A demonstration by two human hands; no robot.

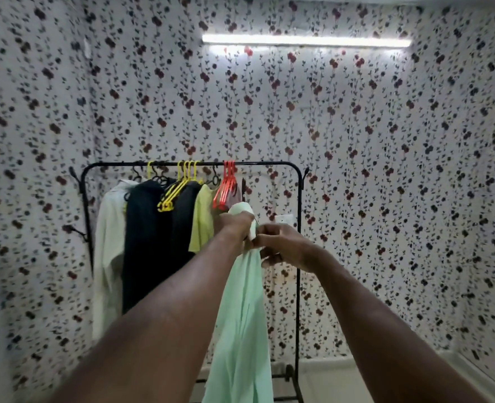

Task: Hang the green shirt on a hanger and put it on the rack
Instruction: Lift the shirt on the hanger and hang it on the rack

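Green shirt (pixel 241 309), head view: pale mint, held up in the near centre, in front of the right part of the rack (pixel 299 271). It hangs long and bunched from both hands, clear of the floor.

Left hand (pixel 237 223): clenched round the top of the shirt, bearing its weight so the cloth drops straight.

Right hand (pixel 282 245): just beside it, fingers pinching the fabric below the top, likely working out the collar opening.

Hanger inside the shirt: cannot tell, the hands hide that spot.

Rack stands at the far wall. Red hangers (pixel 225 189) hang bare just above the hands, nearest for the taking. Yellow hangers (pixel 179 189) sit further left, among black garments (pixel 145 242) and a pale garment (pixel 106 257).

Judgement: early stage, shirt not yet on the rail.
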